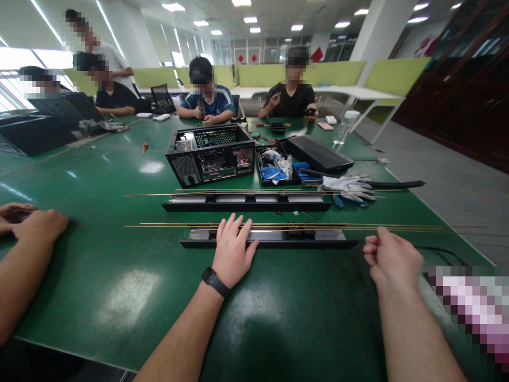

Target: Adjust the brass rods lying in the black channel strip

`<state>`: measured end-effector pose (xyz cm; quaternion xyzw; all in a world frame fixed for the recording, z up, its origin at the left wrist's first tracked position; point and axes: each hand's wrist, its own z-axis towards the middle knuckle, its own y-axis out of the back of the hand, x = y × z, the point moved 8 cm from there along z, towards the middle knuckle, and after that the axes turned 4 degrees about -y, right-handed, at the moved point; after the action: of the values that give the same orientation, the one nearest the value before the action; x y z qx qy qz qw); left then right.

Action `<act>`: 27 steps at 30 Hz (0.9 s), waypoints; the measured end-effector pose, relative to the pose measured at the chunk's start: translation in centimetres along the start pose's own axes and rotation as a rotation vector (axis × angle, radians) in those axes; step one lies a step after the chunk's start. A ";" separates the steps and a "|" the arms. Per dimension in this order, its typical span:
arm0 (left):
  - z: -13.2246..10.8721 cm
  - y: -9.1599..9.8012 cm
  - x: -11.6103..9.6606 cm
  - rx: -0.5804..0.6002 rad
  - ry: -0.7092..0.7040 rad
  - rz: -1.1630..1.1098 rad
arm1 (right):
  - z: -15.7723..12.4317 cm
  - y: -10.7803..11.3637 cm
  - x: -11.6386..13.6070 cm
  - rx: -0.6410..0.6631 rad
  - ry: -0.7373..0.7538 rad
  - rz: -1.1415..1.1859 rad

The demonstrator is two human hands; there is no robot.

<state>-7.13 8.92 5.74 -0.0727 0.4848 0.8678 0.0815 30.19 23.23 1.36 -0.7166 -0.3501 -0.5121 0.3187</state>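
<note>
My left hand (233, 249) lies with its fingers spread over the nearer black-and-silver rail (326, 236) and the thin brass-coloured rods (159, 226) along it. A dark watch band circles that wrist. Past the rail's right end, my right hand (393, 260) is closed in a pinch at a thin brass-coloured rod (429, 229); its fingertips partly hide the grip. The rods' right ends look blurred. Behind lies a second, similar rail (246, 206) with more thin rods (147, 194) across it.
An open black computer case (185, 172) stands beyond the rails. Work gloves (350, 188) and a tray (278, 181) holding more gloves lie to its right. A clear bottle (345, 127) stands farther back. A co-worker's hands (40, 223) rest at the left; other people sit across the green table (119, 254).
</note>
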 end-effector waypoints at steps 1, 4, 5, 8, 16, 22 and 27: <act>0.0 0.0 0.0 -0.001 -0.001 -0.003 | -0.4 0.0 0.3 -0.014 0.021 -0.003; -0.1 0.0 0.0 -0.003 0.000 -0.004 | -1.1 -0.3 0.4 -0.025 -0.011 -0.020; -0.1 -0.1 0.0 -0.002 0.000 -0.001 | -1.2 -0.4 0.2 -0.018 -0.037 -0.023; -0.1 -0.1 0.0 -0.003 -0.005 0.007 | -1.1 -0.7 -0.2 0.019 -0.088 -0.016; -0.1 -0.1 0.0 -0.009 -0.007 0.026 | -1.7 -2.0 -0.7 0.146 -0.169 0.020; -0.1 -0.1 -0.1 -0.016 -0.006 0.022 | -3.8 -4.1 -1.9 0.291 -0.216 0.014; -0.1 -0.1 0.0 -0.023 -0.009 0.015 | -3.9 -4.3 -2.2 0.295 -0.223 0.010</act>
<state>-7.14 8.90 5.60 -0.0661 0.4751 0.8741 0.0761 24.13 22.00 0.79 -0.7161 -0.4512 -0.3711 0.3820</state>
